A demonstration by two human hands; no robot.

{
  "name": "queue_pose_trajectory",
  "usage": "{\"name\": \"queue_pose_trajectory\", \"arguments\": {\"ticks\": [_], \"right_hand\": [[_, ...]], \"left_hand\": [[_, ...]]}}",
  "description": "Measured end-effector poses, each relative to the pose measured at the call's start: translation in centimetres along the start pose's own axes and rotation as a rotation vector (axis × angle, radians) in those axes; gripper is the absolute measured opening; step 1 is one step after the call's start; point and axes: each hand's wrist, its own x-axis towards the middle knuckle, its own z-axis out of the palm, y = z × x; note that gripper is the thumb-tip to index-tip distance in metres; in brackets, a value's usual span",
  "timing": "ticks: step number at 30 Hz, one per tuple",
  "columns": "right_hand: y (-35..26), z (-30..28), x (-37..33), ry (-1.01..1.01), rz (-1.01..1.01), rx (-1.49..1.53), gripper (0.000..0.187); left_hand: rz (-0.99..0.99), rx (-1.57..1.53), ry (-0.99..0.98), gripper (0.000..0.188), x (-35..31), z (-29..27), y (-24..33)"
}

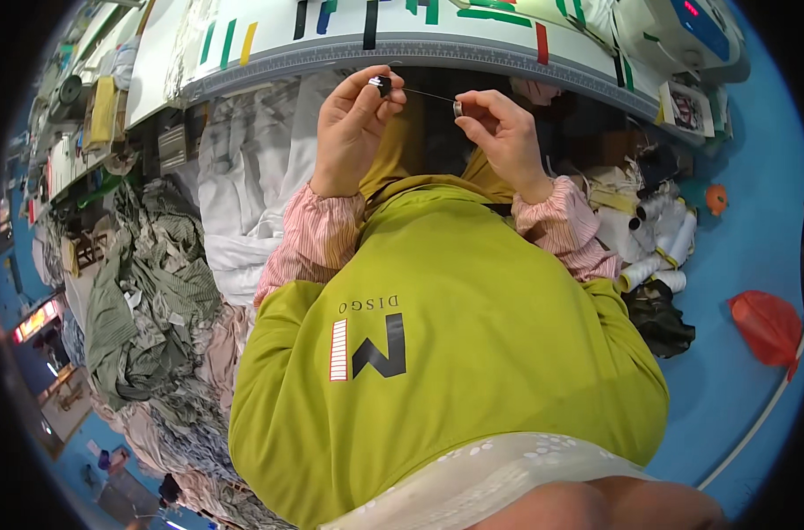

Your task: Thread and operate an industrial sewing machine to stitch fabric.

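Note:
In front of the table's near edge, my left hand [347,132] pinches a small black and silver piece [382,86] that looks like a bobbin case. To its right, the thumb and fingers of my right hand [508,141] are closed on a small silver bobbin [458,109], held by its edge. A thin thread [428,94] runs taut between the two pieces. Both hands are raised above my lap, apart from each other, and striped pink sleeves cover my forearms.
The sewing table [499,55] has a ruler strip and coloured tapes along its edge. White fabric [243,177] hangs at left, beside a green-grey cloth heap [146,291]. Thread cones [676,243], a black bag [658,318] and a red bag [764,327] lie at right.

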Motion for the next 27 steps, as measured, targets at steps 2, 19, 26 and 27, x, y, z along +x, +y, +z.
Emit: {"name": "queue_pose_trajectory", "arguments": {"ticks": [2, 19, 26, 27], "right_hand": [[0.8, -0.3, -0.3, 0.022, 0.021, 0.016, 0.025], [3.4, -8.3, -2.1, 0.366, 0.17, 0.961, 0.03], [1.1, -10.3, -2.7, 0.395, 0.222, 0.25, 0.026], [1.2, -9.8, -2.8, 0.37, 0.254, 0.309, 0.024]], "left_hand": [[0.016, 0.075, -0.092, 0.027, -0.2, 1.3, -0.1], [-0.037, 0.356, -0.043, 0.025, 5.6, 0.0, -2.8], [0.623, 1.913, -0.398, 0.027, 16.4, -1.3, -3.8], [0.544, 1.98, -0.397, 0.03, 17.2, -1.3, -3.9]]}}
